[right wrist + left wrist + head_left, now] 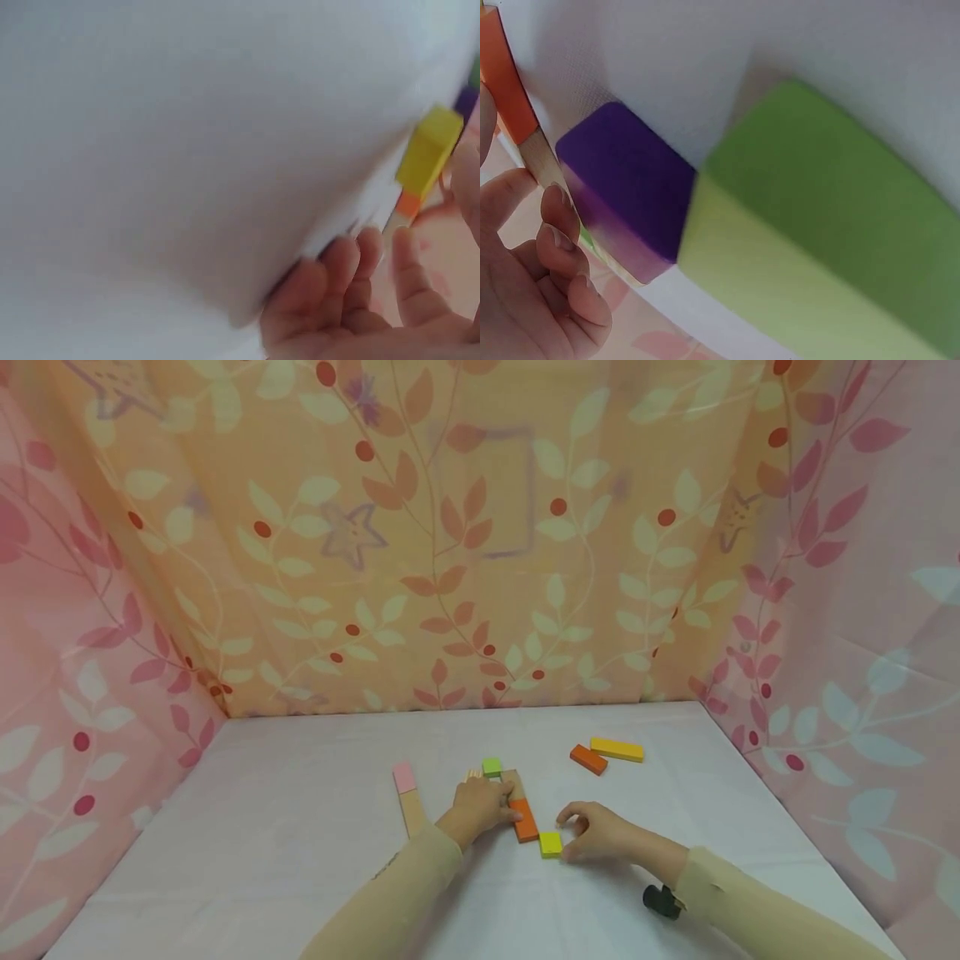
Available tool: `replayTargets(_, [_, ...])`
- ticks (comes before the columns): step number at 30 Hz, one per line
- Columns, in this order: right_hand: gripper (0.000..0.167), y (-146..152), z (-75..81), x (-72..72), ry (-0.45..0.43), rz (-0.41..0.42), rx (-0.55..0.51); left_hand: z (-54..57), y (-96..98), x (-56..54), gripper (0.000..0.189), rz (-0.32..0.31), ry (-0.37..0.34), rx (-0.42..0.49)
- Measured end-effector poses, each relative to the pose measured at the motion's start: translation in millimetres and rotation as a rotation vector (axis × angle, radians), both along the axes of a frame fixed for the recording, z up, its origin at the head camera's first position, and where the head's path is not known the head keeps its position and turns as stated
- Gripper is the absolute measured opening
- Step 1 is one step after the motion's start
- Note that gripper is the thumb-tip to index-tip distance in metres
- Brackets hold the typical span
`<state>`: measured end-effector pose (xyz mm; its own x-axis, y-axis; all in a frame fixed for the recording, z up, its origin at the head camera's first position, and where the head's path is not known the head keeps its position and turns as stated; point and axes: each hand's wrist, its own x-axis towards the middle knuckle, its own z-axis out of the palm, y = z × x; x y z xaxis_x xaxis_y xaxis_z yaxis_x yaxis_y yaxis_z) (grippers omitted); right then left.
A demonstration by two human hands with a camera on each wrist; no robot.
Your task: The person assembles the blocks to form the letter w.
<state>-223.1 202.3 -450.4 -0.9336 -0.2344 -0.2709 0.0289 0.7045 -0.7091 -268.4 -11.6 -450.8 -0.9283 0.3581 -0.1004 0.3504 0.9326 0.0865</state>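
In the head view, a natural wood block [511,781] and an orange block [523,821] lie end to end. My left hand [477,803] is at their left side; its index finger and thumb touch them, and its other fingers are loosely bent. A small yellow block [551,844] sits by the orange block's near end. Beside this yellow block is my right hand [600,833], fingers curved and apart, thumb close to its edge; contact is unclear. In the left wrist view, a purple block [630,180] and a large-looking green block [832,202] stand near the left hand.
A pink block [403,777] and a natural wood strip [412,812] form a line at left. A small green block [491,767] lies beyond the left hand. Back right are another orange block [588,759] and a long yellow block [617,749]. Patterned curtains [465,568] border the table.
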Motion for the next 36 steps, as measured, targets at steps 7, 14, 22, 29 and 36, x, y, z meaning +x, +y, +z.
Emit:
replayTargets(7, [0.035, 29, 1.5, -16.3, 0.022, -0.104, -0.038, 0.3, -0.1, 1.2, 0.045, 0.006, 0.0, 0.016])
replayTargets(14, [0.043, 61, 4.7, -36.1, 0.063, -0.254, -0.069, -1.4, -0.6, 0.5, 0.046, 0.007, 0.008, -0.004])
replayTargets(22, [0.056, 96, 5.8, -59.5, 0.161, -0.258, -0.071, -1.5, -0.3, 0.5, 0.057, 0.011, -0.002, 0.014])
replayTargets(29, [0.069, 121, -0.1, -82.3, 0.139, -0.251, -0.017, -0.9, -0.5, 0.7, 0.06, 0.002, 0.011, 0.003])
replayTargets(36, [0.077, 141, -5.9, -102.1, 0.065, -0.232, 0.049, 3.1, -0.5, 4.1, 0.058, 0.003, 0.009, 0.014])
